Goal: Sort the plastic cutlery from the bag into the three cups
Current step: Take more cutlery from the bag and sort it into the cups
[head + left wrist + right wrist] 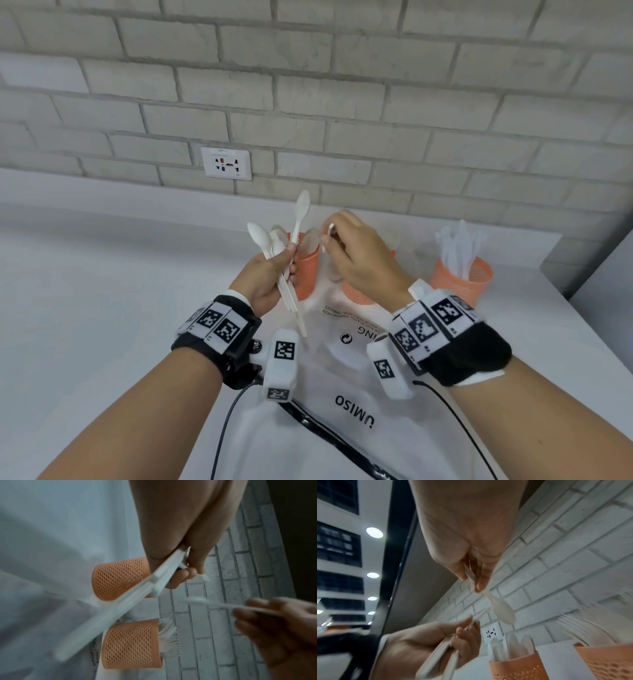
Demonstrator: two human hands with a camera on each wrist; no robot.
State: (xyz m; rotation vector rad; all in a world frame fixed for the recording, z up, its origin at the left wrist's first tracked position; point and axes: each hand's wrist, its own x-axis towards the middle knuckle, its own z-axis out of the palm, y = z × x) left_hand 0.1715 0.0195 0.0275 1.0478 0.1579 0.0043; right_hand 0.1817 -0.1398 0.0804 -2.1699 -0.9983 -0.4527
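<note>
Fingers of the left hand [265, 279] are gripping a bundle of spoons [274, 246] while, just beside, the right hand [356, 253] is pinching one spoon [502, 610].

Ahead of my hands three orange cups stand in a row before the brick wall [342, 113]: the left cup [306, 274] bristles with spoons, the middle cup [356, 294] is mostly hidden behind my right hand [356, 257], and the right cup [462, 279] is stuffed with white cutlery sticking up above its rim. The bag [359, 394] sprawls across the counter [102, 274] just in front of the cups, under my wrists. To the left of the cups the counter lies bare, and there is open air above the rims where the handles do not reach.
</note>
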